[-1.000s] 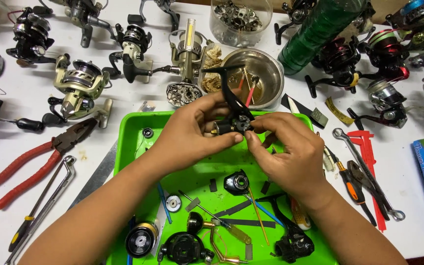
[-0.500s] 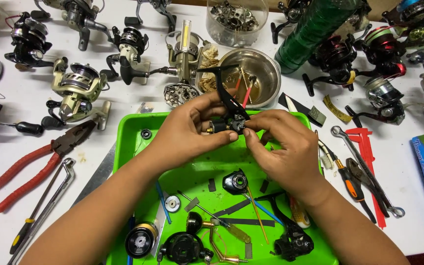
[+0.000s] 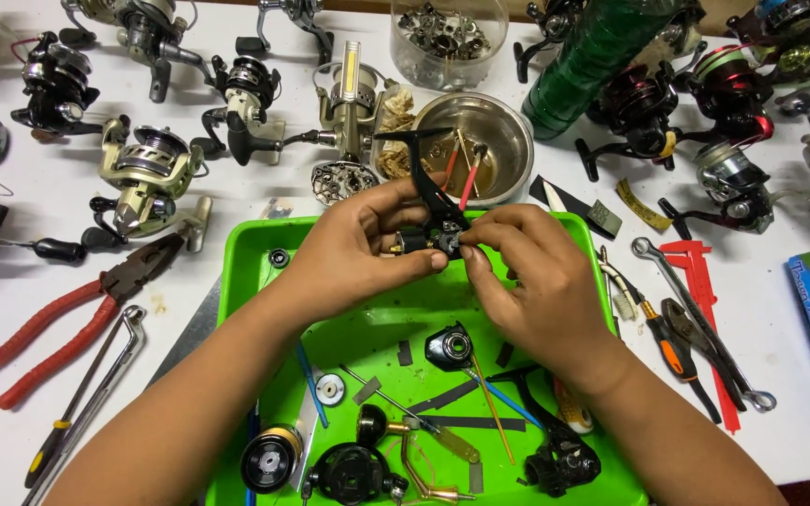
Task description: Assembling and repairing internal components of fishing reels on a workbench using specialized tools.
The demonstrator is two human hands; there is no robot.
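Both hands meet over the far half of a glossy lime-green plastic tray, sharing one small thing: a black fishing reel body, hard and angular, with a dull metal glint at its middle. The left hand has its grip closed round the body's near-left side, thumb on top and fingers curled under. The right hand has its grip pinched shut on the body's right end with thumb and forefinger tips. From between the two grips a thin black stem rises, so the reel's long axis runs away from the person and slightly left, ending in a flat foot that points toward a round steel bowl just beyond the grips.

Below the grips, on the tray floor, lie a rounded black cover, a small silvery disc, a dark spool with a gold band and thin blue and yellow rods. Left of the left grip, on the white counter, red-handled pliers lie. Right of the right grip sits an orange-handled screwdriver
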